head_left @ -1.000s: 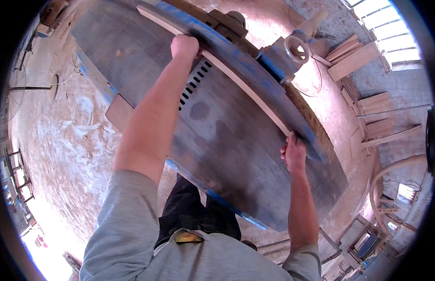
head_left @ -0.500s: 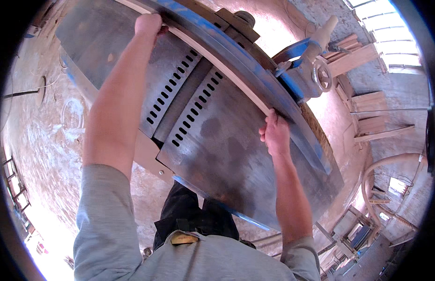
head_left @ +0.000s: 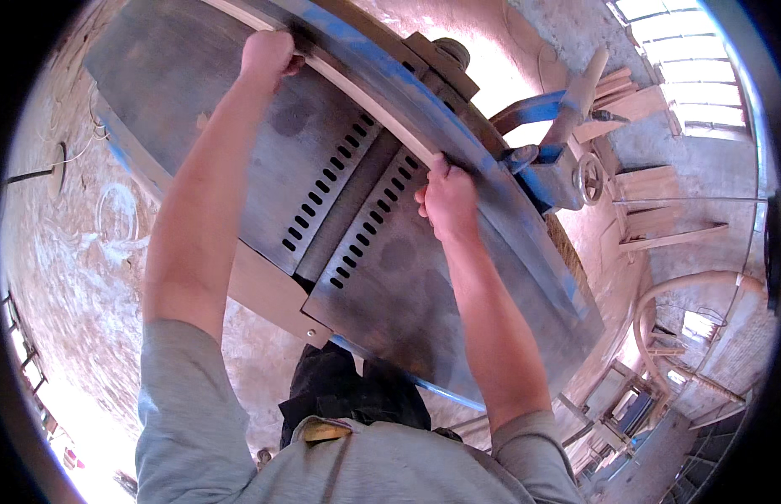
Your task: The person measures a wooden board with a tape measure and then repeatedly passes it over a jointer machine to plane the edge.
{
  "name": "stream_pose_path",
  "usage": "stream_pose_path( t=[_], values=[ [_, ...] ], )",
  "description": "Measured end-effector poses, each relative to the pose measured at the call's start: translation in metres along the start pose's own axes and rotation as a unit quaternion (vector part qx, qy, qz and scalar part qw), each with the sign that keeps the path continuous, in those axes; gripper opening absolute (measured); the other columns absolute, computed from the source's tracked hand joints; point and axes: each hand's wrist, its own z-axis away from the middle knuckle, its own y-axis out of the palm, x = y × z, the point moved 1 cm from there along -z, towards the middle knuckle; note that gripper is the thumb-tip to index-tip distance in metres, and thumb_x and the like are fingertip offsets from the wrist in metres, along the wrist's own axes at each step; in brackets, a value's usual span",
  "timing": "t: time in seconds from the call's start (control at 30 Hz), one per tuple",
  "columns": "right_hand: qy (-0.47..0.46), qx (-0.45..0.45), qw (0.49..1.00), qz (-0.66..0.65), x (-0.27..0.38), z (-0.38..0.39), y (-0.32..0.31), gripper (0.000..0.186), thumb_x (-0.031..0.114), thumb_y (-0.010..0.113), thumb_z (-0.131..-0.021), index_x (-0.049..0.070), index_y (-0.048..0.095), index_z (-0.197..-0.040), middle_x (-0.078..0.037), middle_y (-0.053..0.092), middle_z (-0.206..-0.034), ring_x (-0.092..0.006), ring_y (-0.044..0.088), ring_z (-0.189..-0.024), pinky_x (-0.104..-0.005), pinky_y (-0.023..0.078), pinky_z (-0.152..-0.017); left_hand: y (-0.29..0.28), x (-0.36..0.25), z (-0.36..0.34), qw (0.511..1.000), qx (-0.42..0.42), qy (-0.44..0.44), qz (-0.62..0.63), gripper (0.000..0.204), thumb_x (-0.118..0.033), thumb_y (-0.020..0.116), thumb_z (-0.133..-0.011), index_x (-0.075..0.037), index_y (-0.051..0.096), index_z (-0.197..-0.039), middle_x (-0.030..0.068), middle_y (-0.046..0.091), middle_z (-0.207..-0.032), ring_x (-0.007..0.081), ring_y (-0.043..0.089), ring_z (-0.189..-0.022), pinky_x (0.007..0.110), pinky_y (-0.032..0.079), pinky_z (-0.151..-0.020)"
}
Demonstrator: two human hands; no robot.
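A long, narrow wooden strip (head_left: 369,102) lies along the fence (head_left: 390,80) of a jointer, on its grey metal table (head_left: 180,76). My left hand (head_left: 268,59) is closed round the strip toward the far left. At the strip's near right end, my right hand (head_left: 449,197) is closed, its thumb at the end of the wood. The strip crosses the far end of the dark cutter slot (head_left: 344,197), which runs between two rows of oval holes. My right hand is just beyond the slot's right-hand row of holes.
Behind the fence stand a blue bracket and a handwheel (head_left: 589,178). Boards (head_left: 651,189) lean by the wall at the right, near a curved hose (head_left: 651,311). A barred window (head_left: 684,59) is at the upper right. The jointer table's near edge is in front of my legs.
My right hand has moved left and away from me along the fence, pushing the strip's end toward the cutter slot. My left hand stays at nearly the same place in view. The view has shifted slightly.
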Motion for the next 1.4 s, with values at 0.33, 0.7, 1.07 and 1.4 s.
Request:
stream_pose_path(
  t=[0.33,0.7,1.07,1.4],
  values=[
    [0.097,0.027,0.993,-0.068,0.066,-0.017,0.054,0.04,0.04,0.041,-0.099,0.005,0.048,-0.08,-0.006,0.052,-0.056,-0.0149,0.046,-0.039,-0.0302,0.03,-0.033,-0.002,-0.02,0.018,0.848,0.08,0.151,-0.502,0.022,-0.017,0.057,-0.078,-0.006,0.07,-0.063,0.0129,0.069,-0.067,0.0254,0.07,-0.07,0.036,0.056,-0.069],
    [-0.092,0.184,0.978,-0.04,0.142,0.064,0.053,0.043,0.032,0.045,-0.097,-0.004,0.058,-0.078,-0.011,0.059,-0.055,-0.0183,0.057,-0.046,-0.031,0.045,-0.048,-0.046,-0.014,0.062,0.989,0.018,-0.053,0.137,0.017,-0.013,0.053,-0.084,-0.002,0.064,-0.077,0.0131,0.067,-0.075,0.0287,0.067,-0.072,0.04,0.054,-0.067],
    [0.211,0.045,0.932,-0.29,-0.113,0.261,-0.112,0.03,0.026,0.048,-0.099,0.009,0.05,-0.074,-0.001,0.049,-0.055,-0.0088,0.043,-0.042,-0.0237,0.032,-0.036,-0.068,0.015,0.263,0.91,-0.13,-0.137,0.368,0.041,-0.045,0.042,-0.099,-0.008,0.056,-0.11,0.0072,0.052,-0.085,0.0207,0.052,-0.071,0.035,0.045,-0.062],
    [0.178,-0.125,0.904,-0.368,-0.322,0.454,-0.208,0.027,0.026,0.046,-0.099,0.009,0.052,-0.079,-0.002,0.05,-0.051,-0.0098,0.044,-0.038,-0.0245,0.029,-0.034,-0.015,0.037,0.497,0.975,-0.028,0.168,0.14,0.057,-0.037,0.056,-0.094,-0.001,0.04,-0.136,0.0091,0.055,-0.103,0.0164,0.053,-0.084,0.032,0.045,-0.077]
  ],
)
